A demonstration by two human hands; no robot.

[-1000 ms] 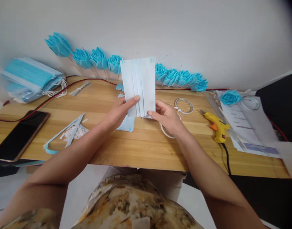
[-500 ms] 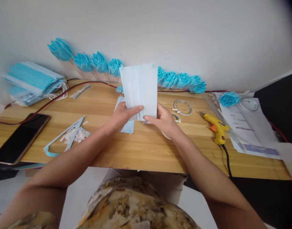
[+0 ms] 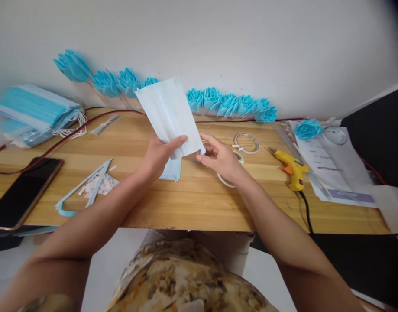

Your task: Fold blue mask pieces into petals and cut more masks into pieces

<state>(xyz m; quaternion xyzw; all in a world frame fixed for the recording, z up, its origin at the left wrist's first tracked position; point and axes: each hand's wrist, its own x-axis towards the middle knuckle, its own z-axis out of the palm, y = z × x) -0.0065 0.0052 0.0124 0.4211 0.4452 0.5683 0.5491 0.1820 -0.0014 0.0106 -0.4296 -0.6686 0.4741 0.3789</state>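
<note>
A pale blue pleated face mask sheet (image 3: 168, 115) is held upright above the wooden table (image 3: 192, 199), tilted to the left. My left hand (image 3: 160, 154) grips its lower edge with thumb across the front. My right hand (image 3: 218, 157) pinches the sheet's lower right corner with fingers curled. Under the hands lies another folded mask piece (image 3: 171, 170) and a roll of tape (image 3: 229, 175).
Blue mask flowers (image 3: 228, 104) line the wall. A stack of masks (image 3: 33, 112) sits far left, a phone (image 3: 21, 193) at the left edge, cut strips and scraps (image 3: 88, 186) nearby. A tape ring (image 3: 247, 143), yellow glue gun (image 3: 291, 167) and papers (image 3: 331, 169) lie right.
The mask sheet has tipped from upright to leaning left. My right hand slid from its bottom edge to the lower right corner.
</note>
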